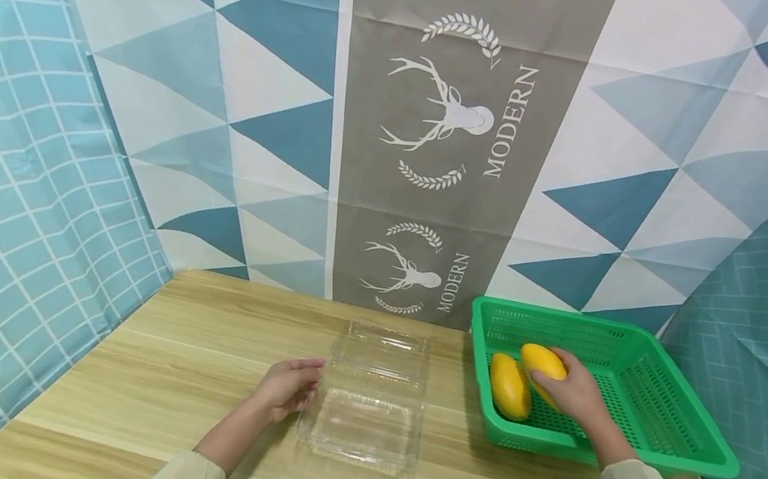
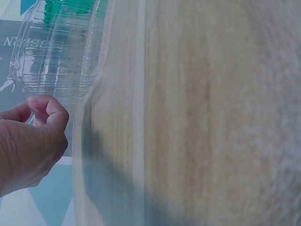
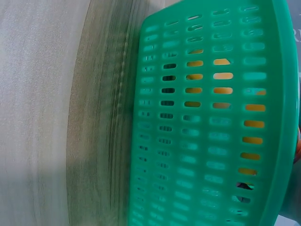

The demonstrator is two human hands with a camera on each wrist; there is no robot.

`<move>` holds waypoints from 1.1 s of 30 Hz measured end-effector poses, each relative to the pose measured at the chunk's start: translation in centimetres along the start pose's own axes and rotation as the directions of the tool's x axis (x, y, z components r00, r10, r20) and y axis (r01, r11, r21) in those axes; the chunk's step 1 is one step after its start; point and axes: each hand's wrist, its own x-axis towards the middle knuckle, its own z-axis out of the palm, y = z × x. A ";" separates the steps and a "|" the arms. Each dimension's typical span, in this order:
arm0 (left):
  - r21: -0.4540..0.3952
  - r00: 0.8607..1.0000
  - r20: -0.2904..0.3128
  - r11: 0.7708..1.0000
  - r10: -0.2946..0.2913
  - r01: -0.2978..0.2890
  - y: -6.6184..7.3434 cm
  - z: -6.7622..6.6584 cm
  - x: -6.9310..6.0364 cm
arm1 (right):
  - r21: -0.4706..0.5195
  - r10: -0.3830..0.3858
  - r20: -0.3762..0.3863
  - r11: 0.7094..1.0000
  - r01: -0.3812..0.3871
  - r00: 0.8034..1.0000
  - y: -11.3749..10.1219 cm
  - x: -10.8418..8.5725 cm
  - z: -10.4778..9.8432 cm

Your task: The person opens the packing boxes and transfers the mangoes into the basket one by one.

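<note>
In the head view my right hand (image 1: 575,389) grips a yellow mango (image 1: 542,360) inside the green basket (image 1: 695,389). A second mango (image 1: 509,388) lies to its left against the basket wall. More yellow shows under the held one, partly covered by my hand. My left hand (image 1: 291,386) is at the left side of a clear plastic clamshell container (image 1: 366,421), which lies with its lid spread back on the table. In the left wrist view the loosely bent fingers of that hand (image 2: 35,141) are at the edge of the clear container (image 2: 56,61); contact is hard to judge.
The wooden table (image 1: 209,346) meets a patterned cloth backdrop (image 1: 421,195) at its rear edge. In the right wrist view the slotted basket wall (image 3: 197,141) hides most of the fruit and the hand. Tiled-pattern cloths hang at both sides.
</note>
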 end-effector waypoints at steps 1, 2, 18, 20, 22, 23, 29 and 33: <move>-0.001 1.000 0.001 1.000 0.000 0.000 0.0 0.0 0.0 | 0.002 0.001 -0.001 1.000 -0.001 1.000 0.1 0.0 0.0; -0.002 1.000 0.002 1.000 0.001 -0.001 0.0 0.0 0.0 | 0.005 0.001 -0.002 1.000 -0.001 1.000 0.2 0.0 0.0; 0.014 1.000 0.010 1.000 0.012 -0.012 -0.1 -0.1 0.0 | -0.011 0.026 0.012 1.000 -0.026 1.000 0.7 0.0 0.0; 0.016 1.000 0.009 1.000 0.011 -0.011 -0.1 -0.1 0.0 | -0.006 0.035 0.013 0.999 -0.035 0.999 0.8 0.1 0.0; 0.018 1.000 0.007 1.000 0.011 -0.011 0.0 0.0 0.0 | -0.003 0.039 0.014 0.999 -0.039 0.999 0.9 0.1 0.0; 0.020 1.000 0.006 1.000 0.010 -0.010 0.0 0.0 0.0 | -0.002 0.043 0.014 0.999 -0.043 0.999 0.9 0.1 0.0; 0.021 1.000 0.010 1.000 0.007 -0.008 0.0 -0.1 -0.1 | -0.006 0.071 0.015 0.997 -0.071 0.997 1.3 0.2 0.0; 0.020 1.000 0.014 1.000 0.008 -0.008 -0.1 -0.1 -0.1 | -0.011 0.087 0.014 0.996 -0.086 0.996 1.4 0.3 0.0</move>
